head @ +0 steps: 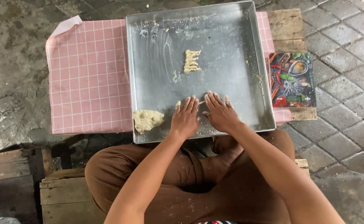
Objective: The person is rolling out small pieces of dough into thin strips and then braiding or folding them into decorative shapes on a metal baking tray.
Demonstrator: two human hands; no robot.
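Outdoor home food-prep spot: grey paving stones (pixel 339 29) and wet concrete are seen, with a metal baking tray (pixel 231 62) set on a pink checked cloth (pixel 88 74) over wooden pallets (pixel 285 25).

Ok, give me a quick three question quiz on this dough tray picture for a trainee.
1. True or false: the dough lump sits in the near left corner of the metal tray.
2. What do the left hand and right hand press flat on?
A) the pink checked cloth
B) a thin dough strip
C) the picture board
3. Where does the twisted dough piece lie?

Key: 1 true. 2 B. 3 Mid-tray, beyond the hands.
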